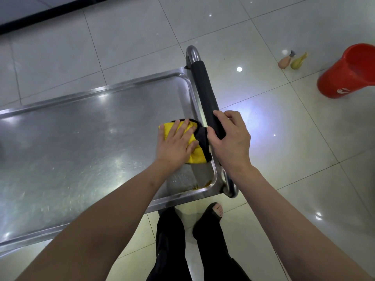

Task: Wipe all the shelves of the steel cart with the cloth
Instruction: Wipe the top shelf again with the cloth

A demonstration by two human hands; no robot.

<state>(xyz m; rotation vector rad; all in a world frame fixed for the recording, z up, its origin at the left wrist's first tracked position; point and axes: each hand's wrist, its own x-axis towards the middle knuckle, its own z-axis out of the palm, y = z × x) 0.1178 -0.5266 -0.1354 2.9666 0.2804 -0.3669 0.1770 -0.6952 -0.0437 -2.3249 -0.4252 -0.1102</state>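
Single head view: your wide-angle camera looks steeply down, close above the scratched steel cart top shelf (81,142), pale tiled floor (284,138) filling the surround.

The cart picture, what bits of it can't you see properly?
- Lower shelves: hidden under the top shelf in the head view.
- Top shelf's left end: cut off by the picture's left edge.
- Cloth: partly covered by the left hand.
- Handle: its near part is wrapped by the right hand.
- Bucket: cut off by the right edge.
- Two small things on the floor: too small to name.
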